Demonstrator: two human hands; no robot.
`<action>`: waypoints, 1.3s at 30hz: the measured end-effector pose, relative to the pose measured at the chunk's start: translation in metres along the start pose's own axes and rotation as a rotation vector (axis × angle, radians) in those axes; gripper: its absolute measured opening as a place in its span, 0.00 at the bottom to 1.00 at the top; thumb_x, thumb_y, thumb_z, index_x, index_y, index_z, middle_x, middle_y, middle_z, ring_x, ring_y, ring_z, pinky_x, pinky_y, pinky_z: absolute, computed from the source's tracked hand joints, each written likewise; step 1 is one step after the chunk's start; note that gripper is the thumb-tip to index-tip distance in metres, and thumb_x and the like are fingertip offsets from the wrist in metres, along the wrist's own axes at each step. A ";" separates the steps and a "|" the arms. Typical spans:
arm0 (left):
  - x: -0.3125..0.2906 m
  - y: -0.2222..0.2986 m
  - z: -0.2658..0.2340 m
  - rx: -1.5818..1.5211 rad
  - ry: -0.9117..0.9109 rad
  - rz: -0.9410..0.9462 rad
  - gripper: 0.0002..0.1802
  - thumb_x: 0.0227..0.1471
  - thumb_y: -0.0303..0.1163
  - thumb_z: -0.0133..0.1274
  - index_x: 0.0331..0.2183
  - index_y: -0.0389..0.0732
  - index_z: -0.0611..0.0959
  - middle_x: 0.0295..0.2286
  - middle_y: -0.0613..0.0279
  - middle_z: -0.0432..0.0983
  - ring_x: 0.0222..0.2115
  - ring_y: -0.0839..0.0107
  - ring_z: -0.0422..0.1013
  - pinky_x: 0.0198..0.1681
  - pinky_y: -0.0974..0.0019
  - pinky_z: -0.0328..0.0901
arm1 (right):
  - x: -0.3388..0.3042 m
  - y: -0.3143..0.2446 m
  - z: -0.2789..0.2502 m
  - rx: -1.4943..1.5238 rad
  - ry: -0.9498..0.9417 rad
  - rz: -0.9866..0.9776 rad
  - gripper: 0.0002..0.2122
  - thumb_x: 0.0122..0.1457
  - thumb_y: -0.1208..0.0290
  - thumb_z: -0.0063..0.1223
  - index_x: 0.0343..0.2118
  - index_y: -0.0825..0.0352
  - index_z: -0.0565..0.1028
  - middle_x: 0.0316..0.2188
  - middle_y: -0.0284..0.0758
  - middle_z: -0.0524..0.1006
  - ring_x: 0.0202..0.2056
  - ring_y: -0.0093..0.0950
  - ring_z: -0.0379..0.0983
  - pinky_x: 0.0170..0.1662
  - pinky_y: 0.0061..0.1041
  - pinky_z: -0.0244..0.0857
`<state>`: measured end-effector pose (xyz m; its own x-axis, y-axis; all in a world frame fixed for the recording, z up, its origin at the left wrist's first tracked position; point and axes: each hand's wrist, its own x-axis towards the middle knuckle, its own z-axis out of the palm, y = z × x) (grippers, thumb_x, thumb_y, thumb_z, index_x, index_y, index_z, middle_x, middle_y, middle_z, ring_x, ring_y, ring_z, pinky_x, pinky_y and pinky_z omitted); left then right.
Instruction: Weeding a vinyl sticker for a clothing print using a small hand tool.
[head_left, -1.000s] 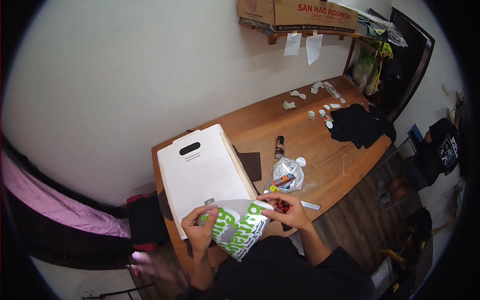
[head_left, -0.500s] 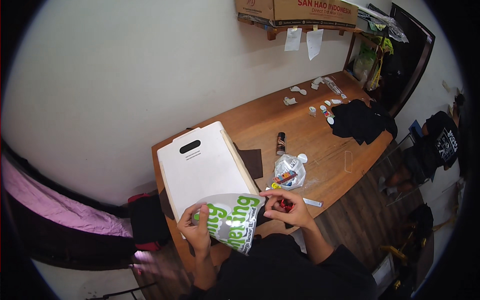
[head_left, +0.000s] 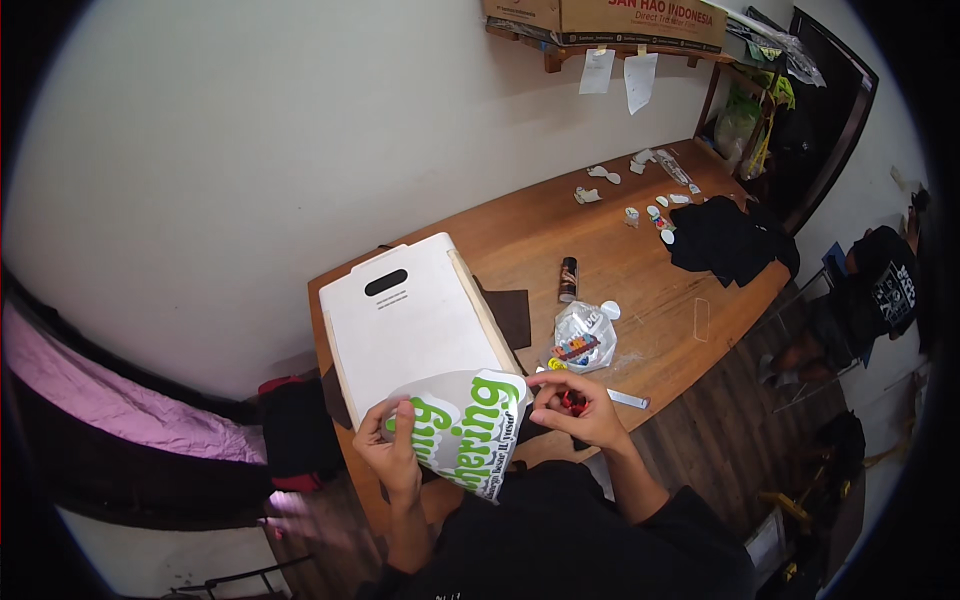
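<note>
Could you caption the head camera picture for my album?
The left hand grips a sheet with green lettering, the right hand close to its edge, near a white box.

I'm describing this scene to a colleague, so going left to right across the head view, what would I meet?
Pink cloth, left hand, green-lettered plastic sheet, right hand, crumpled black garment, person in a black T-shirt.

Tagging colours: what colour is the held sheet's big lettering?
The big lettering is bright green with white edging, shown best in the head view.
</note>
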<state>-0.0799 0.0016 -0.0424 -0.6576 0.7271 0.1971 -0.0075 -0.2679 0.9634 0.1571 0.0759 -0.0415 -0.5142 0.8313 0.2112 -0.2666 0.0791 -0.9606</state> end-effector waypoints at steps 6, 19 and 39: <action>-0.001 0.004 0.001 0.011 0.013 0.011 0.08 0.50 0.26 0.59 0.32 0.30 0.81 0.27 0.62 0.77 0.29 0.79 0.70 0.36 0.76 0.63 | -0.003 0.005 -0.005 -0.017 -0.050 0.034 0.17 0.52 0.83 0.58 0.47 0.74 0.72 0.27 0.31 0.75 0.27 0.14 0.67 0.30 0.12 0.60; -0.003 0.007 0.006 -0.040 0.050 0.028 0.07 0.51 0.24 0.59 0.31 0.30 0.81 0.27 0.62 0.77 0.29 0.79 0.69 0.35 0.76 0.63 | -0.008 0.006 0.011 -0.004 -0.088 0.091 0.08 0.56 0.79 0.56 0.39 0.71 0.76 0.28 0.31 0.77 0.28 0.14 0.71 0.31 0.11 0.64; -0.011 -0.001 0.016 0.380 -0.658 0.259 0.06 0.44 0.28 0.63 0.29 0.38 0.86 0.20 0.59 0.79 0.18 0.73 0.74 0.20 0.74 0.64 | 0.008 0.002 0.008 -0.526 -0.153 -0.226 0.11 0.53 0.72 0.59 0.39 0.68 0.77 0.33 0.38 0.77 0.29 0.23 0.73 0.29 0.20 0.64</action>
<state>-0.0603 0.0039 -0.0425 -0.0230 0.9264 0.3759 0.4192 -0.3324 0.8449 0.1458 0.0784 -0.0403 -0.6138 0.6766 0.4068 0.0368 0.5392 -0.8414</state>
